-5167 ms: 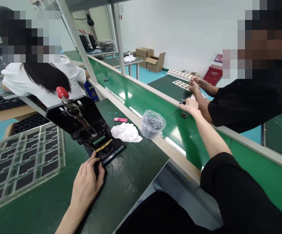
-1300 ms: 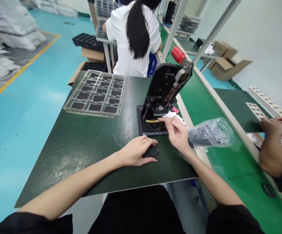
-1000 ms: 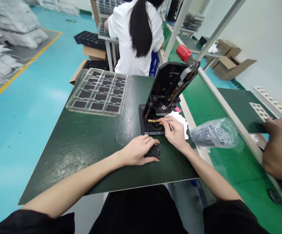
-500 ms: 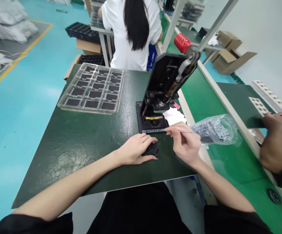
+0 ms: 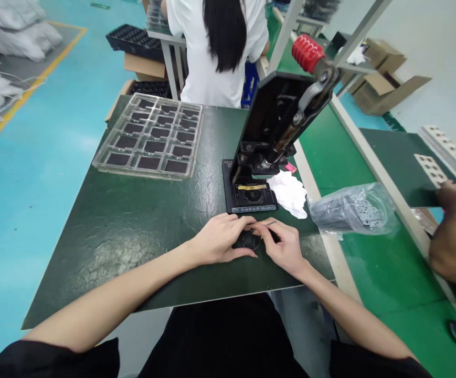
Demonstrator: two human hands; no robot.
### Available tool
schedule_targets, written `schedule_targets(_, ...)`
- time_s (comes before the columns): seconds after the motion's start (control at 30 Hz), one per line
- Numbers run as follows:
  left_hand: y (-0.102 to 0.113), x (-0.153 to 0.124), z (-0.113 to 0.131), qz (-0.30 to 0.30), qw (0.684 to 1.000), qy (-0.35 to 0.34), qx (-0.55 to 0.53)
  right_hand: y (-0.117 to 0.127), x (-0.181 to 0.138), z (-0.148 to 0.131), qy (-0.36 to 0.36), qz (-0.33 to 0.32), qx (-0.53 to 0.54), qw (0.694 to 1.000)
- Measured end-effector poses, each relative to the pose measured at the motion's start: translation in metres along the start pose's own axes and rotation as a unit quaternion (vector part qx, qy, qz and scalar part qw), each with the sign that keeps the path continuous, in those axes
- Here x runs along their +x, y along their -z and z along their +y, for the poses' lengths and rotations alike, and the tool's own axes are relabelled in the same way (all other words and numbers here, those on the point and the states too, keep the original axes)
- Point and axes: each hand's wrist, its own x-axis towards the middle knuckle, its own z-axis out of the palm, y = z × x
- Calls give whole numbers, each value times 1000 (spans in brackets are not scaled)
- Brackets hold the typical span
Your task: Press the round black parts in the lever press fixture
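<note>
My left hand (image 5: 218, 240) rests on the dark green mat (image 5: 141, 226), its thumb and fingers curled round a small black round part (image 5: 248, 240). My right hand (image 5: 283, 245) is pinched on thin metal tweezers (image 5: 266, 223), whose tip lies over the round part. Just beyond both hands stands a black hand press (image 5: 275, 126) with a red-knobbed lever (image 5: 307, 53), raised open over its base fixture (image 5: 251, 194).
A clear tray of black rectangular parts (image 5: 152, 139) lies at the mat's far left. A white cloth (image 5: 290, 191) and a plastic bag of small parts (image 5: 351, 211) sit right of the press. A green conveyor (image 5: 369, 252) runs along the right; another person's hand (image 5: 450, 231) works there. A person in white (image 5: 220, 47) stands ahead.
My right hand moved from the press fixture back toward me with the tweezers and now meets my left hand at the round part. My left hand has stayed put.
</note>
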Motion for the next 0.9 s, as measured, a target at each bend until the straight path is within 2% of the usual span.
schedule_targets(0.4, -1, 0, 1, 9, 1000, 2, -15, -3, 2, -2, 81, -2, -46, 996)
schedule_targets(0.9, 0, 1, 1, -10, 1000, 14, -17, -4, 2, -3, 93, -10, -41, 995)
